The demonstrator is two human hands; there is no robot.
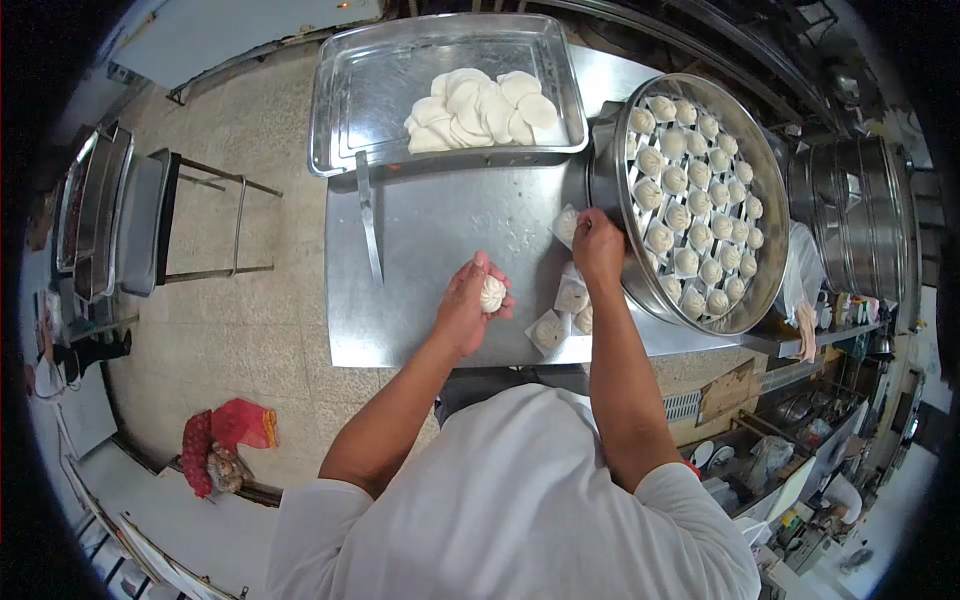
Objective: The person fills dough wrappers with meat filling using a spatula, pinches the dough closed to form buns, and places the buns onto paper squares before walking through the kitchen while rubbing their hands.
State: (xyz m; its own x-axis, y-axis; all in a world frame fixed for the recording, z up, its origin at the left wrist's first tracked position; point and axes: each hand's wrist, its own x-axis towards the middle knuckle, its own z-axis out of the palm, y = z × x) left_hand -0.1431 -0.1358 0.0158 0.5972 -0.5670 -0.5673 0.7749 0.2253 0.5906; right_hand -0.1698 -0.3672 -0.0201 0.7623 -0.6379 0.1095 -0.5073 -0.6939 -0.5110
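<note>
My left hand (472, 300) is curled round a pleated bun (492, 294) over the steel table. Fingers pinched downward, my right hand (599, 246) is at the steamer's left wall; its fingertips hide whatever they grip. Just left of those fingers is a white paper square with a bun (567, 226) on it. Below the right hand several buns on papers, one of them a pleated bun (549, 331), lie beside my forearm. The round metal steamer (776, 262) holds rows of pleated buns on small papers.
A metal tray (370, 90) with a heap of flat dough rounds (478, 110) stands at the table's far side. A long flat metal strip (370, 225) leans from its rim. Stacked steamers (845, 215) are at the right. Red net bags (240, 424) lie on the floor at left.
</note>
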